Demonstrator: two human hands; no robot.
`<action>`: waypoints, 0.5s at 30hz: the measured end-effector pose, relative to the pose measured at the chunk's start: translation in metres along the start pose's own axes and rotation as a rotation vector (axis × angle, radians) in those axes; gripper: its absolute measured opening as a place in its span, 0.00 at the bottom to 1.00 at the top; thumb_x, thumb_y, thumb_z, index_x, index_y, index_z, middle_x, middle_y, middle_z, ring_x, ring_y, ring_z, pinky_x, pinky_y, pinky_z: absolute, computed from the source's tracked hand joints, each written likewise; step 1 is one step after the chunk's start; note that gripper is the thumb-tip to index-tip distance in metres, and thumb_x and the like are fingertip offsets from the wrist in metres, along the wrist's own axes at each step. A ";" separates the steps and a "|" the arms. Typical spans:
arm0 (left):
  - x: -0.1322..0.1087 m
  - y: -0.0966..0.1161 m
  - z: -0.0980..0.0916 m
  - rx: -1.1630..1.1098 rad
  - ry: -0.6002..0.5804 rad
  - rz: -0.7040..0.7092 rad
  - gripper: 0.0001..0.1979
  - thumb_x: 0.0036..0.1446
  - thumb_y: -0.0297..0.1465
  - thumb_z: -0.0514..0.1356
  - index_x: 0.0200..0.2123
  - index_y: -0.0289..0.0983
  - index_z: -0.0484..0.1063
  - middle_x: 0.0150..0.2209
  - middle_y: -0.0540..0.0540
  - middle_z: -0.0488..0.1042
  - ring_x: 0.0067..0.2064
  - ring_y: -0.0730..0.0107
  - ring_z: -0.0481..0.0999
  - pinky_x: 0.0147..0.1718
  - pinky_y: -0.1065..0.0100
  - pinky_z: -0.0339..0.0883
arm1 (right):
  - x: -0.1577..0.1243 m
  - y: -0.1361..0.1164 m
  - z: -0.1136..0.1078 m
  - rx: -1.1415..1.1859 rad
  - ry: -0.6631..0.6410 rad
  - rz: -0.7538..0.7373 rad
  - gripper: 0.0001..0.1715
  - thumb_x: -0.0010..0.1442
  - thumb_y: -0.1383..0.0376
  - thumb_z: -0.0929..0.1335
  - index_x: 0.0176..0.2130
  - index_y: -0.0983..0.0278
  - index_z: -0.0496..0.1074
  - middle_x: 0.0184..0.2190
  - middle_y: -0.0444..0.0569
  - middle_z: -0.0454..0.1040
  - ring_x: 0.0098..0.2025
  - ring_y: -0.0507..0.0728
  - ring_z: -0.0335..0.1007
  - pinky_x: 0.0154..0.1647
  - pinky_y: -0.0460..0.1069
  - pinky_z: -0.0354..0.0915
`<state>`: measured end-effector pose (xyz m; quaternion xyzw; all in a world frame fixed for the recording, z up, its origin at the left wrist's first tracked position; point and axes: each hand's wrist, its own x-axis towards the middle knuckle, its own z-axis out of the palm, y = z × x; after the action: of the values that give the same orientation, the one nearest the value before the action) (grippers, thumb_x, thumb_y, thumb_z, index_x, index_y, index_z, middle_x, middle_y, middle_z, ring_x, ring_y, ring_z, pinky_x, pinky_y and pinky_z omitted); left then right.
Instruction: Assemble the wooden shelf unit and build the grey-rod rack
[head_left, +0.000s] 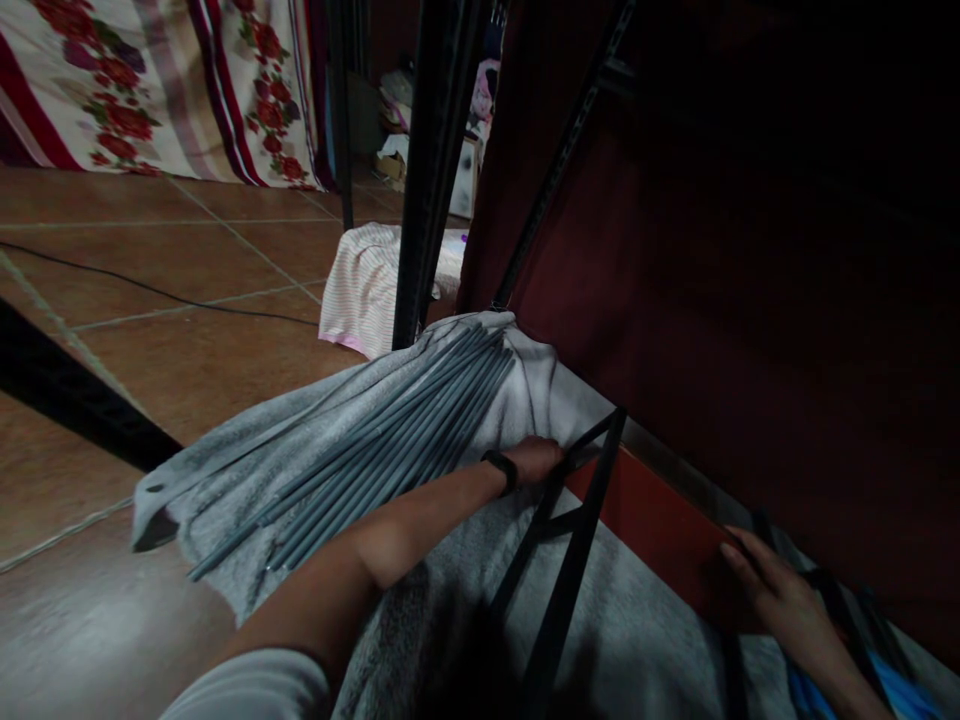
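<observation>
My left hand [537, 460], with a dark band on its wrist, is closed at the near upper part of a black metal frame [574, 570]. Its fingertips are hidden there, close to the left end of an orange-red board [660, 530], so what they grip does not show. The board lies lengthwise behind the frame, along the wall-side edge. At its right end my right hand [772, 590] grips it, thumb on the near face and fingers over the top edge. Left of the frame, several thin grey rods [390, 460] lie bundled on a grey fleece blanket [255, 440].
Black slotted uprights [431, 170] stand beyond the blanket, and a slanted black bar [75, 390] crosses at left. A dark red curtain [675, 250] hangs on the right. A striped cloth [364, 285] covers something behind. A black cable [150, 290] crosses the tiled floor [195, 370].
</observation>
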<state>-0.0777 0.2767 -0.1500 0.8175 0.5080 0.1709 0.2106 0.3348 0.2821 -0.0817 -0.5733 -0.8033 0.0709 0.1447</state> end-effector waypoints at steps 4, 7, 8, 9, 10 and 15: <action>-0.002 0.003 0.000 0.039 0.036 0.032 0.11 0.61 0.27 0.53 0.42 0.34 0.75 0.42 0.39 0.78 0.43 0.60 0.78 0.41 0.65 0.68 | -0.002 -0.005 -0.002 -0.027 -0.023 0.008 0.31 0.62 0.44 0.60 0.55 0.58 0.69 0.54 0.52 0.74 0.58 0.66 0.69 0.60 0.63 0.64; 0.000 0.000 -0.001 -0.024 -0.008 0.013 0.11 0.59 0.26 0.55 0.42 0.35 0.75 0.42 0.42 0.79 0.42 0.63 0.77 0.40 0.68 0.68 | -0.002 -0.005 -0.002 -0.043 -0.027 0.006 0.31 0.63 0.44 0.59 0.55 0.59 0.68 0.54 0.53 0.74 0.59 0.66 0.68 0.60 0.63 0.63; 0.001 -0.001 -0.002 -0.040 -0.029 0.005 0.11 0.58 0.26 0.55 0.41 0.35 0.75 0.41 0.43 0.79 0.42 0.64 0.78 0.39 0.69 0.68 | -0.001 -0.005 -0.001 -0.046 -0.021 0.005 0.31 0.63 0.44 0.59 0.55 0.59 0.69 0.54 0.54 0.74 0.59 0.66 0.68 0.60 0.62 0.63; 0.002 -0.002 -0.003 -0.048 -0.044 0.001 0.10 0.58 0.26 0.55 0.40 0.35 0.76 0.39 0.43 0.79 0.41 0.64 0.78 0.38 0.69 0.68 | -0.001 -0.004 -0.001 -0.048 -0.012 0.004 0.31 0.62 0.44 0.59 0.55 0.60 0.69 0.54 0.54 0.75 0.58 0.66 0.68 0.60 0.62 0.64; 0.003 -0.002 -0.004 -0.050 -0.051 0.002 0.10 0.58 0.26 0.55 0.39 0.35 0.76 0.39 0.43 0.80 0.40 0.64 0.78 0.38 0.69 0.69 | -0.001 -0.003 0.000 -0.049 -0.004 -0.001 0.31 0.62 0.44 0.59 0.55 0.59 0.69 0.54 0.54 0.75 0.58 0.66 0.69 0.60 0.63 0.64; 0.004 0.004 -0.007 0.044 -0.040 0.016 0.10 0.58 0.27 0.55 0.38 0.35 0.77 0.40 0.40 0.80 0.43 0.58 0.79 0.40 0.65 0.70 | 0.000 -0.002 0.002 -0.032 0.018 -0.041 0.30 0.61 0.45 0.60 0.54 0.58 0.69 0.52 0.52 0.76 0.56 0.65 0.71 0.59 0.61 0.66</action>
<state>-0.0761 0.2803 -0.1419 0.8293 0.5007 0.1448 0.2013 0.3321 0.2811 -0.0828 -0.5597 -0.8145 0.0497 0.1442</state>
